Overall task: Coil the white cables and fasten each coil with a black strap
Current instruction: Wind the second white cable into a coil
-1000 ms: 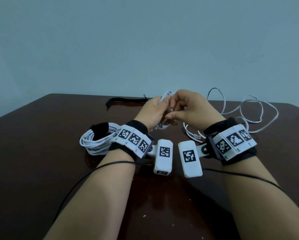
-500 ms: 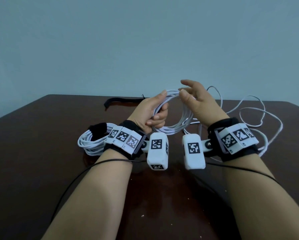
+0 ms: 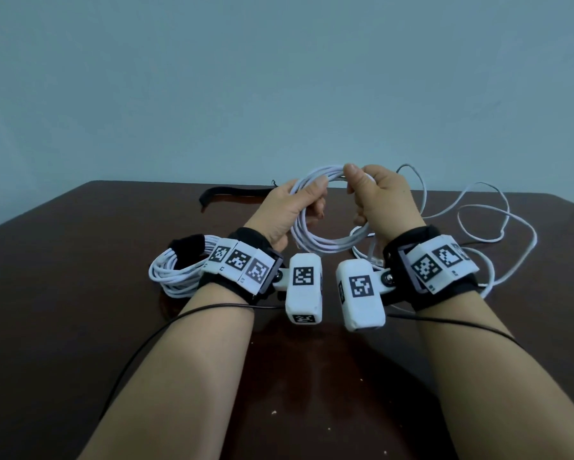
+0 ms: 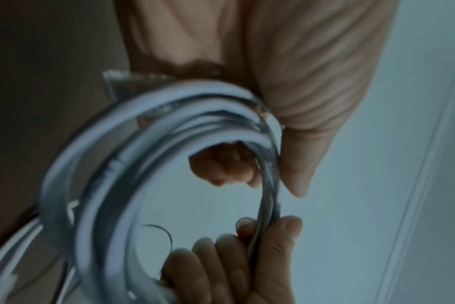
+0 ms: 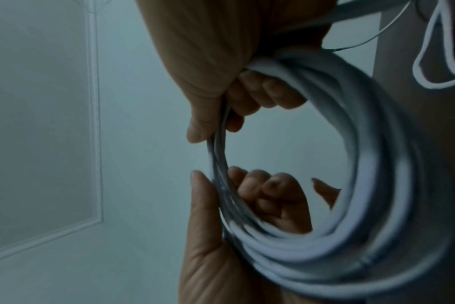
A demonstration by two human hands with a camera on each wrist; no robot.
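Observation:
Both hands hold up a round coil of white cable (image 3: 325, 244) above the dark table (image 3: 79, 293). My left hand (image 3: 316, 199) grips the coil's left side, thumb on top. My right hand (image 3: 355, 191) pinches the top right of the coil beside it. The left wrist view shows the same coil (image 4: 104, 164) and the right wrist view shows the coil (image 5: 364, 185), with both thumbs pressed on its strands. The cable's loose tail (image 3: 478, 207) trails over the table to the right. A finished coil (image 3: 174, 273) bound by a black strap (image 3: 187, 247) lies behind my left wrist.
A loose black strap (image 3: 232, 192) lies flat near the table's far edge, left of the hands. A thin black wire (image 3: 153, 336) runs from each wrist across the near table. A blue-grey wall stands behind the table.
The hands rose from the table with the cable, and the loops now form an open ring. My right hand went from spread fingers to pinching the coil's top.

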